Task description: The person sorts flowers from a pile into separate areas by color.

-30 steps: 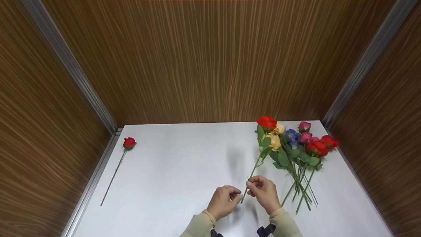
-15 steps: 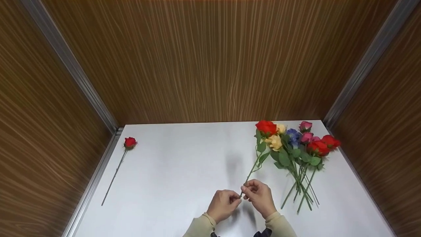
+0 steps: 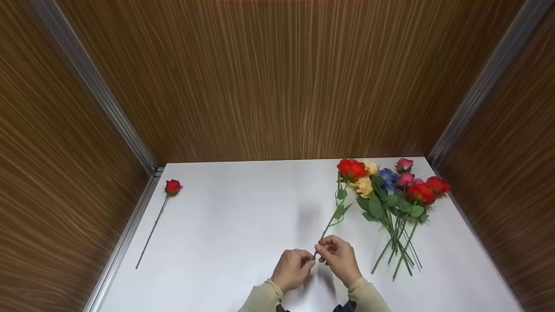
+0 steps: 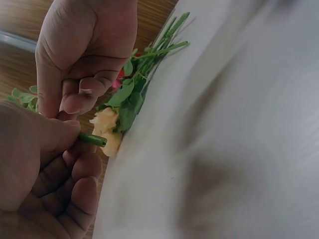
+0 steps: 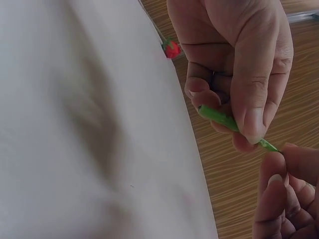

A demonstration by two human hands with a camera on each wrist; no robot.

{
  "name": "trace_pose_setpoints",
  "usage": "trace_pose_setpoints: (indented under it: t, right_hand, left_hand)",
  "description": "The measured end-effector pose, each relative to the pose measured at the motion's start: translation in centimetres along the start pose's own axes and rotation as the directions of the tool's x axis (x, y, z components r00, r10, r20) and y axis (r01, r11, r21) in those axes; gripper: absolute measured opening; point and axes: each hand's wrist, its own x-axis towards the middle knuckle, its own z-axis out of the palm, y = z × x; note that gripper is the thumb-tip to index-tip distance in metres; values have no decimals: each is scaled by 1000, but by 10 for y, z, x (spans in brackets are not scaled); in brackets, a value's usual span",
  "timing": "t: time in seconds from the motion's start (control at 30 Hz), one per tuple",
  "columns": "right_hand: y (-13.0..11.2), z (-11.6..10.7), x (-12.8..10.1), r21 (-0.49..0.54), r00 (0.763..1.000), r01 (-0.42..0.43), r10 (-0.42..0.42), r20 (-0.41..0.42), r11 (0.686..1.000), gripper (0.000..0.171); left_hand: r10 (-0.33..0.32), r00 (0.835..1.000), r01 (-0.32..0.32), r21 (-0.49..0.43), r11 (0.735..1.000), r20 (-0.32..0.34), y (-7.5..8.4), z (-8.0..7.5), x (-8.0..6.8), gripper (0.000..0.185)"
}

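A red rose [image 3: 352,169] with a leafy green stem [image 3: 331,221] leans up from my two hands near the table's front. My right hand [image 3: 321,251] pinches the stem's lower part [image 5: 219,119] between thumb and fingers. My left hand [image 3: 308,259] pinches the very end of the stem [image 4: 92,139], right below the right hand [image 4: 84,55]. The two hands nearly touch. In the right wrist view the left hand [image 5: 284,199] shows at the lower right.
A bunch of red, yellow, blue and pink flowers [image 3: 392,190] lies on the white table [image 3: 238,225] at the right; its yellow bloom [image 4: 107,129] shows behind my hands. A single red rose [image 3: 172,186] lies by the left edge. Wooden walls close in three sides.
Both hands have drifted a little left and closer together. The held rose has come away from the bunch and its head has dropped slightly.
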Motion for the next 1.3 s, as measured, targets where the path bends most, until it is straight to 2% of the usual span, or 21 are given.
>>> trace_pose_setpoints:
  t: [0.17, 0.37, 0.5, 0.67, 0.73, 0.83, 1.03, 1.3]
  right_hand:
    - [1, 0, 2, 3, 1000, -9, 9, 26, 1000, 15]
    - [8, -11, 6, -22, 998, -48, 48, 29, 999, 16]
    - [15, -28, 13, -59, 997, -72, 72, 0, 996, 15]
    - [22, -55, 23, -101, 992, -105, 96, -85, 989, 12]
    - [24, -67, 25, -130, 988, -121, 108, -106, 984, 13]
    - [25, -85, 28, -208, 985, -138, 113, -128, 968, 17]
    - [26, -118, 32, -324, 982, -151, 104, -158, 934, 23]
    - [26, -133, 32, -350, 978, -174, 121, -167, 920, 24]
  left_hand:
    - [-13, 1000, 13, 1, 1000, -14, -5, -9, -1, 7]
    - [-43, 999, 43, 16, 999, -21, -18, -32, -5, 8]
    - [-37, 997, 41, 56, 998, -60, -31, -53, -9, 10]
    - [-4, 987, 26, 140, 990, -160, -56, -88, -19, 9]
    - [8, 977, 33, 188, 982, -213, -68, -106, -24, 8]
    - [-6, 957, 77, 235, 969, -289, -84, -134, -32, 8]
    - [-58, 908, 185, 274, 944, -416, -111, -186, -51, 8]
    - [-154, 835, 370, 332, 868, -528, -142, -241, -79, 11]
